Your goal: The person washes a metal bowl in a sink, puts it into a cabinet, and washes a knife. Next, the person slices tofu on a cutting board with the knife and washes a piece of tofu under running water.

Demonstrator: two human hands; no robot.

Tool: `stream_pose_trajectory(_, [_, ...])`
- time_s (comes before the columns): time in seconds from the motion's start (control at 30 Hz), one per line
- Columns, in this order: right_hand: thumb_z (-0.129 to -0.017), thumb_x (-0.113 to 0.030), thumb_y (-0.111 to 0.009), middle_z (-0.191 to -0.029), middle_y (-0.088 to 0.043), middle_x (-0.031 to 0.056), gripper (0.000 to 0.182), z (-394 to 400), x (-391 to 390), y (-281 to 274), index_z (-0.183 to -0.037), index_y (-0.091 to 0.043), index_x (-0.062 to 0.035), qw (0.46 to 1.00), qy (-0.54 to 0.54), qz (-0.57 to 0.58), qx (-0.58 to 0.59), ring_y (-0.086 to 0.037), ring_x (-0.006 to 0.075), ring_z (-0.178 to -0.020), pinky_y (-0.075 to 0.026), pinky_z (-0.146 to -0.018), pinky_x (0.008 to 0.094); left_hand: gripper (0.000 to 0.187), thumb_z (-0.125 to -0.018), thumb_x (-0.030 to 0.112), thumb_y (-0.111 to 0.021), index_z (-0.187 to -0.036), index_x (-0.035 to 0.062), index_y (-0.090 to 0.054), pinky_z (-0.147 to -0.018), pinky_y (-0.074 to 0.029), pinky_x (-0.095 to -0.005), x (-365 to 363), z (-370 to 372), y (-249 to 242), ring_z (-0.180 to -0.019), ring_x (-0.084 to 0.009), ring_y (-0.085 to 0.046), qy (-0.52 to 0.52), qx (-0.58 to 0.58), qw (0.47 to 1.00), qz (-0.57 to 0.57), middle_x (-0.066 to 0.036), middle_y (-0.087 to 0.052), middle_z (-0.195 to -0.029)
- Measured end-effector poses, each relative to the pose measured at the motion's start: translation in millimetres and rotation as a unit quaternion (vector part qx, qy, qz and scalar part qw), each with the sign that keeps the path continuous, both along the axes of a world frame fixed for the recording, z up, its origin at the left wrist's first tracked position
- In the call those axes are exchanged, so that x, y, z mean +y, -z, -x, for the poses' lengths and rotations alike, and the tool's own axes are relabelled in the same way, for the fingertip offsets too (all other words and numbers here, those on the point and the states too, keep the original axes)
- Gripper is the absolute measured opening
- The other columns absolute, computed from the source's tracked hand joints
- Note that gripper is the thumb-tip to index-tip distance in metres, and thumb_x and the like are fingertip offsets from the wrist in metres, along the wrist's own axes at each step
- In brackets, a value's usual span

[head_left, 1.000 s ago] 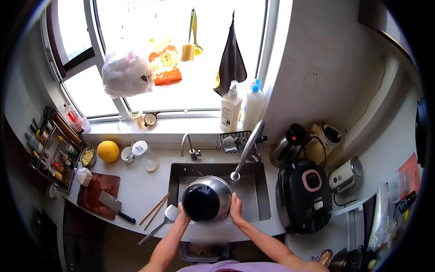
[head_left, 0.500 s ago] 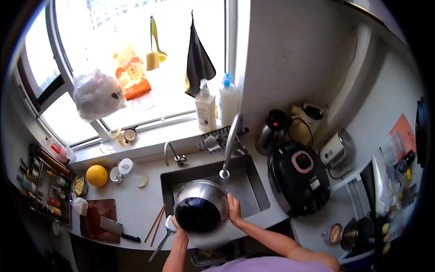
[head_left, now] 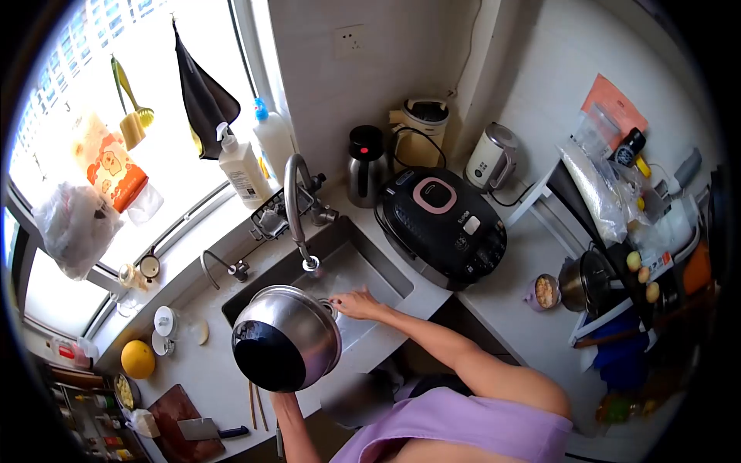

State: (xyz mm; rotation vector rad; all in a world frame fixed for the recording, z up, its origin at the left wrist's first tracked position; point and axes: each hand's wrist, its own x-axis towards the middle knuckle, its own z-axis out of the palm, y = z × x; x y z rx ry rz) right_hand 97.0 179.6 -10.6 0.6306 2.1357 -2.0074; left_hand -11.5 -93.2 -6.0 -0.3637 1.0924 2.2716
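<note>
A steel pot (head_left: 312, 332) with a large round dark area is tilted over the front left part of the sink (head_left: 397, 282). My right hand (head_left: 356, 303) is closed on the small handle at its right side. At the pot's lower edge is my left hand (head_left: 284, 401), holding it from below, its fingers mostly hidden behind the pot. The curved faucet (head_left: 293, 204) stands behind the pot, its spout end above the sink.
To the right are a black rice cooker (head_left: 440, 224), a flask (head_left: 366, 170) and a kettle (head_left: 492, 157). At left lie a cutting board (head_left: 166, 409), a cleaver (head_left: 199, 429), chopsticks (head_left: 257, 405) and an orange fruit (head_left: 137, 359). Soap bottles (head_left: 243, 170) stand by the window.
The view has turned to the right. My right hand has shifted from the pot's side wall to its handle. The pot remains held and tilted.
</note>
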Motion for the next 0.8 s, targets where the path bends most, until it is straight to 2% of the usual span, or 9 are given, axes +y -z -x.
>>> stream_pose_trajectory(0.07, [-0.098,-0.055,-0.037,-0.111,-0.063,0.0102,0.056,-20,-8,-23,-0.117,-0.061,-0.0084,0.997,0.059,-0.05,-0.023,-0.059,0.0194,-0.105,-0.047,-0.092,0.0355,0.045,-0.099,0.033,-0.04,-0.122,-0.0022,-0.055,-0.095,-0.05,-0.0408,0,2,-2,-0.107,-0.0264,-0.06,0.014,0.02,0.999,-0.023,-0.015,-0.061,-0.117])
stream_pose_trajectory(0.13, [-0.099,-0.051,-0.038,-0.117,-0.061,0.0105,0.054,-38,-28,-121,-0.123,-0.056,-0.0065,0.908,0.061,0.414,-0.013,-0.055,0.0216,-0.114,-0.047,-0.092,0.0402,0.045,-0.099,0.034,-0.04,-0.122,-0.002,-0.055,-0.095,-0.05,-0.041,2,13,16,-0.107,-0.0265,-0.06,0.026,-0.014,0.999,0.019,-0.016,-0.061,-0.117])
stream_pose_trajectory(0.27, [-0.102,-0.044,-0.037,-0.111,-0.06,0.0038,0.048,-9,-54,-160,-0.119,-0.055,-0.0033,0.961,0.098,0.159,0.202,-0.053,0.0106,-0.104,-0.042,-0.093,0.0261,0.045,-0.099,0.035,-0.041,-0.122,-0.0015,-0.056,-0.096,-0.049,-0.0414,3,33,-23,-0.108,-0.0267,-0.059,0.042,0.048,0.998,-0.012,-0.016,-0.06,-0.118])
stream_pose_trajectory(0.4, [-0.102,-0.043,-0.037,-0.099,-0.059,-0.0014,0.045,-5,-60,-190,-0.113,-0.058,-0.004,0.945,0.085,0.12,0.293,-0.049,0.0065,-0.098,-0.039,-0.091,0.0249,0.046,-0.099,0.036,-0.041,-0.122,-0.0011,-0.056,-0.097,-0.048,-0.0417,-8,57,-44,-0.109,-0.0268,-0.059,0.082,0.118,0.986,-0.084,-0.017,-0.06,-0.118])
stream_pose_trajectory(0.47, [-0.104,-0.038,-0.034,-0.097,-0.062,0.0013,0.045,4,-65,-115,-0.107,-0.06,-0.0014,0.954,0.209,0.116,0.181,-0.051,0.0083,-0.096,-0.041,-0.088,0.0264,0.046,-0.099,0.036,-0.041,-0.122,-0.0008,-0.056,-0.097,-0.048,-0.0419,0,64,-10,-0.11,-0.0269,-0.058,0.066,0.068,0.995,-0.017,-0.017,-0.06,-0.119])
stream_pose_trajectory(0.57, [-0.103,-0.035,-0.033,-0.092,-0.066,0.008,0.047,9,-62,38,-0.099,-0.065,-0.0009,0.992,0.109,0.0,0.071,-0.059,0.0141,-0.087,-0.047,-0.081,0.031,0.046,-0.099,0.037,-0.041,-0.122,-0.0005,-0.056,-0.098,-0.047,-0.0422,3,48,18,-0.11,-0.027,-0.058,-0.021,-0.012,0.997,0.08,-0.017,-0.059,-0.119])
stream_pose_trajectory(0.63, [-0.101,-0.046,-0.034,-0.096,-0.068,0.0094,0.055,-11,-57,37,-0.103,-0.066,-0.001,0.979,0.107,-0.14,0.099,-0.063,0.0169,-0.087,-0.051,-0.078,0.0375,0.047,-0.1,0.038,-0.039,-0.119,-0.0003,-0.057,-0.097,-0.046,-0.0409,-2,44,-16,-0.108,-0.0266,-0.057,0.01,0.064,0.996,0.066,-0.018,-0.06,-0.117])
stream_pose_trajectory(0.67, [-0.095,-0.063,-0.031,-0.111,-0.065,0.0127,0.071,-38,-56,-31,-0.12,-0.06,-0.0037,0.993,0.098,0.05,-0.049,-0.062,0.0202,-0.099,-0.052,-0.082,0.0416,0.047,-0.1,0.039,-0.037,-0.116,-0.0002,-0.058,-0.096,-0.046,-0.0395,-9,44,-41,-0.106,-0.0261,-0.057,0.041,0.115,0.99,0.071,-0.019,-0.06,-0.115])
stream_pose_trajectory(0.8, [-0.074,-0.089,-0.014,-0.134,-0.05,0.0173,0.108,-123,-39,-126,-0.142,-0.04,-0.0088,0.955,0.079,0.27,0.093,-0.059,0.0267,-0.106,-0.051,-0.089,0.0431,0.052,-0.101,0.041,-0.039,-0.092,-0.0045,-0.062,-0.073,-0.047,-0.0346,4,-5,-136,-0.08,-0.0197,-0.056,-0.029,0.536,0.836,0.117,-0.013,-0.061,-0.092])
